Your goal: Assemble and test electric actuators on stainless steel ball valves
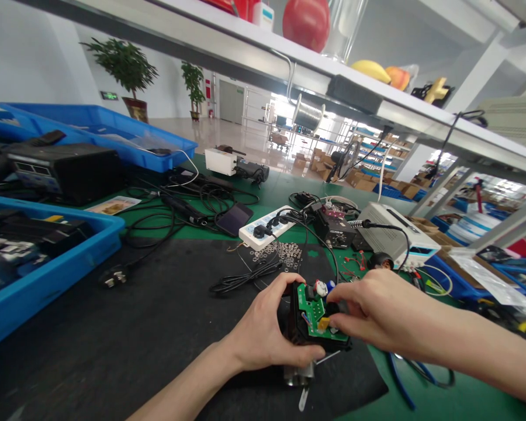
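Observation:
A green circuit board (310, 305) sits in a black housing (294, 316) above the black mat. It carries a yellow block, a blue cylinder and a whitish round part. My left hand (263, 327) is closed around the housing from the left, thumb along its near side and fingers over the far side. My right hand (368, 307) pinches at the board's right part, index finger and thumb around a dark component partly hidden by the fingers. Below the housing a shiny metal cylinder (298, 374) shows, with a thin metal strip under it.
Small metal rings (289, 254) lie beyond the hands beside a white power strip (263, 229) with plugged cables. Blue bins (100, 240) stand left, and a soldering iron (377, 225) rests by a light instrument box (397, 234). A shelf (254, 41) crosses overhead.

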Motion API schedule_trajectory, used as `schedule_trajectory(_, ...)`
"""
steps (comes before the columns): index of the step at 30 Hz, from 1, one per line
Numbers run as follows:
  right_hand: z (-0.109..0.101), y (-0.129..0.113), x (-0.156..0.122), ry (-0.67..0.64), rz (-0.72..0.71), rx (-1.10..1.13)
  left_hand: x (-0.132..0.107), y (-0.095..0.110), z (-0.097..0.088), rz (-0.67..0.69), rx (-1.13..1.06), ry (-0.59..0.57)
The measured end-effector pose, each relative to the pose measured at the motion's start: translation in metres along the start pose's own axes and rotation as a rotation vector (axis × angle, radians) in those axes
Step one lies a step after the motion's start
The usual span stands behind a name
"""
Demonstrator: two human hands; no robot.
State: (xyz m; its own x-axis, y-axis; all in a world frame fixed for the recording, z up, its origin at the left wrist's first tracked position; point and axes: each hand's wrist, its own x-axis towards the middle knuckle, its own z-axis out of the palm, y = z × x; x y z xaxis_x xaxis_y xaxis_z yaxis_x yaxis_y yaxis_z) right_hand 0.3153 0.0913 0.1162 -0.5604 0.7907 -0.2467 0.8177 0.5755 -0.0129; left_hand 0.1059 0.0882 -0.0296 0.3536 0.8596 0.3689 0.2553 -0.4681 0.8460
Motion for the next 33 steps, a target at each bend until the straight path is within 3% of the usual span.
schedule_trajectory(4, -0.003, -0.008, 0.007, 0.012, 0.076, 0.038, -0.001, 0.0, 0.0, 0.007, -0.002, -0.004)
schedule_trajectory(7, -0.006, -0.012, 0.011, -0.049, 0.103, 0.099, 0.0, -0.001, -0.002, 0.017, -0.001, -0.004)
schedule_trajectory(16, -0.01, -0.01, 0.009, -0.132, 0.015, 0.213, 0.0, -0.001, -0.005, 0.016, -0.022, -0.042)
schedule_trajectory(33, -0.01, -0.004, 0.008, -0.039, -0.083, -0.052, 0.001, -0.001, -0.006, -0.005, -0.023, -0.051)
